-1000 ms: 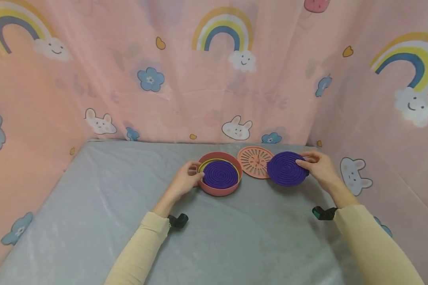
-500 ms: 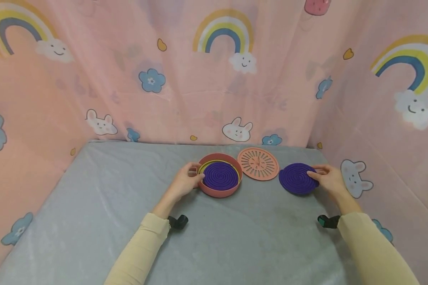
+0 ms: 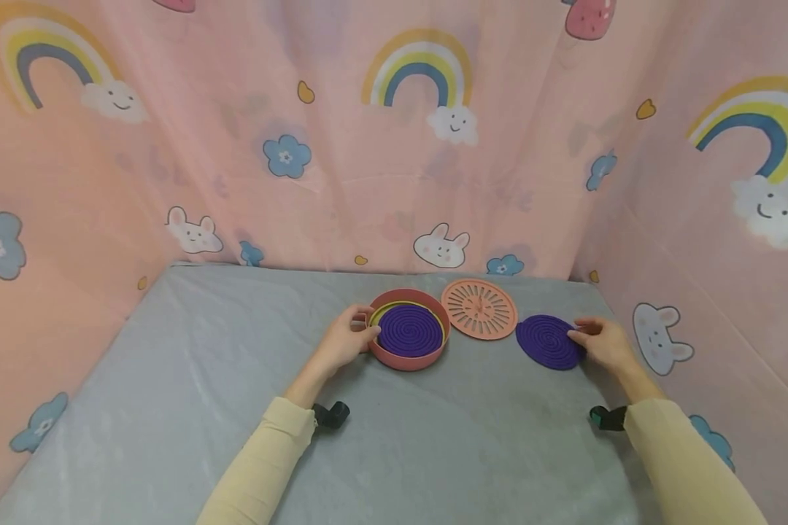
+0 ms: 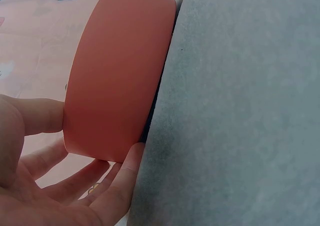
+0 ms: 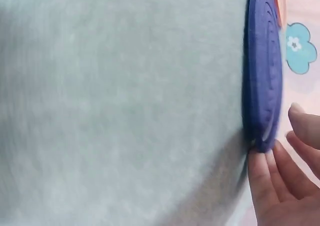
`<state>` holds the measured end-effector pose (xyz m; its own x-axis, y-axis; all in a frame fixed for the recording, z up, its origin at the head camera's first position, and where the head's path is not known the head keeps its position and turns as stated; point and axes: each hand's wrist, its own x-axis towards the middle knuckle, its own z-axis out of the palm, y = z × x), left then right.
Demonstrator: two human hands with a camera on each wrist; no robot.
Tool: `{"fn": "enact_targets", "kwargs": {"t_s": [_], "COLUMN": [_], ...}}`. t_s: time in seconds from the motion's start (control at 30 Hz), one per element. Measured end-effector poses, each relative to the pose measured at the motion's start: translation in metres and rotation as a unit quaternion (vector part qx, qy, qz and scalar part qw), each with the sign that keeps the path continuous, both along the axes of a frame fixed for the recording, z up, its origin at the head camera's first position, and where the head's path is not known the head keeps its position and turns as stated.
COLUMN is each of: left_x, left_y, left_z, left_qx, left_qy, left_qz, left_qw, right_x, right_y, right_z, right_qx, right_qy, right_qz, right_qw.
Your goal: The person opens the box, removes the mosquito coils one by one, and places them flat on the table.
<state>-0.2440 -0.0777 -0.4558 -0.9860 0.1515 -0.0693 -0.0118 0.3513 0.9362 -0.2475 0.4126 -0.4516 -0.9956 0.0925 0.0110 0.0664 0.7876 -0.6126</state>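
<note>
A round reddish-pink box (image 3: 407, 362) stands on the table with a purple mosquito coil (image 3: 410, 330) in it, inside a yellow ring (image 3: 394, 305). My left hand (image 3: 343, 341) holds the box by its left side, thumb and fingers spread around the wall (image 4: 117, 81). A second purple mosquito coil (image 3: 549, 343) lies flat at the right. Fingertips of my right hand (image 3: 605, 345) touch that coil's outer edge; in the right wrist view the thumb (image 5: 305, 126) stands apart from the coil (image 5: 265, 71).
Between box and loose coil lies a round slotted pink lid (image 3: 479, 310) with a small upright piece at its middle. Grey cloth (image 3: 446, 437) covers the table. A pink patterned curtain (image 3: 341, 211) closes off the back and both sides.
My right hand has carried the second coil right and toward me, then lowered it onto the table; its thumb has come away. The lid is fully uncovered. My left hand stays at the box.
</note>
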Motion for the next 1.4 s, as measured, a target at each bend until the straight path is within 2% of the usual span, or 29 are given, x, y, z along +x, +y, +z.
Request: {"fn": "enact_targets", "kwargs": {"t_s": [0.17, 0.33, 0.53, 0.73, 1.03, 1.4], "left_x": [-0.002, -0.006, -0.006, -0.006, -0.005, -0.002], "left_y": [-0.001, -0.001, -0.001, -0.001, -0.001, 0.000], "left_z": [-0.002, -0.004, 0.000, 0.003, 0.001, -0.002], "left_qx": [-0.002, 0.006, 0.010, 0.009, 0.010, 0.009], "left_qy": [-0.001, -0.004, -0.004, 0.000, 0.002, 0.001], "left_qz": [-0.003, -0.004, 0.001, 0.002, -0.002, -0.003], "left_qw": [1.0000, 1.0000, 0.9999, 1.0000, 0.9999, 1.0000], "right_x": [0.001, 0.001, 0.001, -0.001, -0.003, -0.009], "right_y": [-0.003, -0.017, -0.046, -0.077, -0.116, -0.165], "right_z": [0.011, 0.024, 0.047, 0.065, 0.073, 0.078], "right_qx": [-0.001, -0.033, -0.059, -0.058, -0.044, -0.067], "right_qy": [0.005, 0.011, 0.014, 0.018, 0.022, 0.047], "right_qz": [0.016, 0.025, 0.042, 0.059, 0.097, 0.129], "right_qw": [1.000, 0.999, 0.997, 0.996, 0.994, 0.988]}}
